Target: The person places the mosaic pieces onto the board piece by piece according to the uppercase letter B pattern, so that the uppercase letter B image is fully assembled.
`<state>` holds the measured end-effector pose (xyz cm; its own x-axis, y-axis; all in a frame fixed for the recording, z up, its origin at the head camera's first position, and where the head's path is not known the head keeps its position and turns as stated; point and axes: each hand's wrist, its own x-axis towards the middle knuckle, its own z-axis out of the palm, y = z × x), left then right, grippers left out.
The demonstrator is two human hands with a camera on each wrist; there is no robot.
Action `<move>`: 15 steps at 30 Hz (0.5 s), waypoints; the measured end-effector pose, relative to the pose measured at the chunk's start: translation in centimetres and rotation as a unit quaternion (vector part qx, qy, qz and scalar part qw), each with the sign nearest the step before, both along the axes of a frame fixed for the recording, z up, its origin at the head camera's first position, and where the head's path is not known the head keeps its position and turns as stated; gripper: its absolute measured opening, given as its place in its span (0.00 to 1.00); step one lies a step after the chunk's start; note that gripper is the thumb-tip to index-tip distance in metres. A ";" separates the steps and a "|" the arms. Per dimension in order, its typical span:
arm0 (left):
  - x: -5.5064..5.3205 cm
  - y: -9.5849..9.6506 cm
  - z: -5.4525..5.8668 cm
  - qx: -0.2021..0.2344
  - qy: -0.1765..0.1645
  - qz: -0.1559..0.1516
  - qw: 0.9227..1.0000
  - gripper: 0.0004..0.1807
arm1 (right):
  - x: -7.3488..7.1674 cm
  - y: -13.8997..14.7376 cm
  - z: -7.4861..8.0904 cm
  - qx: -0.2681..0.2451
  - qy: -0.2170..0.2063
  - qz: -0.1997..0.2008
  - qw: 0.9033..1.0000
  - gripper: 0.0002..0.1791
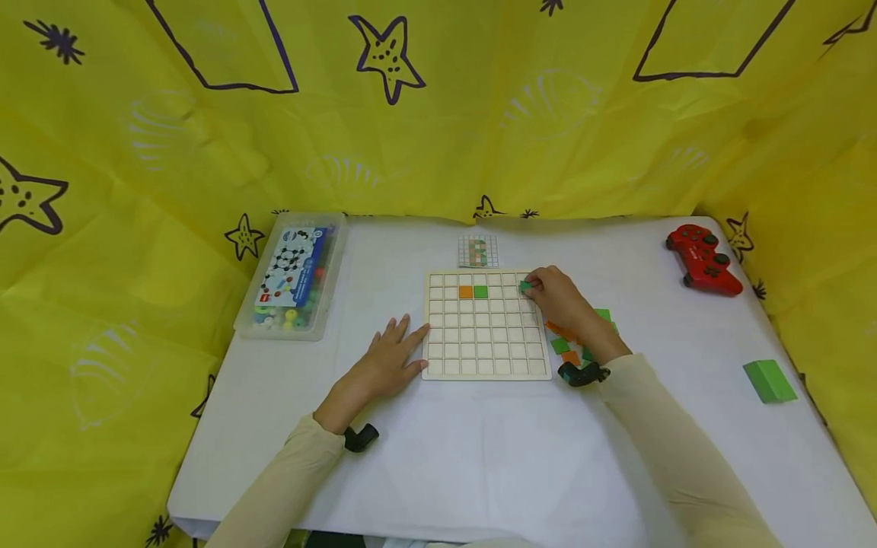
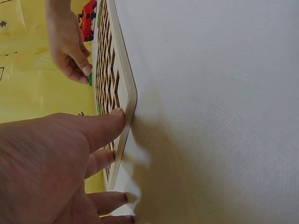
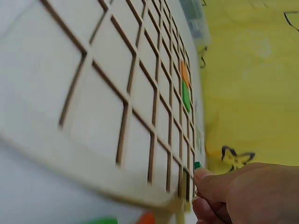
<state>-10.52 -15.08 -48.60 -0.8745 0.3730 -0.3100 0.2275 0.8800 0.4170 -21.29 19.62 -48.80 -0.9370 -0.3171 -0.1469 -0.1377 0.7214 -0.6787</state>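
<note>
A wooden grid board lies on the white table. In its second row from the back sit an orange square tile and, right beside it, a green square tile. My right hand pinches another green tile between thumb and fingertips, over the board's back right corner. My left hand lies with spread fingers at the board's left edge; in the left wrist view its thumb and a finger touch the rim. Loose green and orange tiles lie right of the board, partly hidden under my right forearm.
Behind the board lies a small grid card with a coloured pattern. A clear plastic box of coloured pieces stands at the left. On the right are a red game controller and a green block. Yellow cloth surrounds the table.
</note>
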 end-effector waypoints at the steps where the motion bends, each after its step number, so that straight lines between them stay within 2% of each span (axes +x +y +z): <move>1: 0.0 0.0 0.0 0.001 0.000 0.000 1.000 0.37 | 0.1 -0.5 0.0 -0.003 0.001 0.004 1.000 0.19; 8: -0.1 -0.1 -0.3 -0.004 -0.001 0.001 1.000 0.38 | 0.2 -3.3 -0.4 0.006 0.007 0.026 1.000 0.18; 15: 0.0 -0.1 -0.4 0.001 -0.001 0.003 1.000 0.37 | 0.0 -4.8 -0.3 0.032 0.024 0.032 0.999 0.17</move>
<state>-10.55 -15.21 -48.98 -0.8760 0.3690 -0.3104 0.2225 0.8804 0.4187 -21.32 14.85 -49.12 -0.9212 -0.3687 -0.1244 -0.2168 0.7519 -0.6227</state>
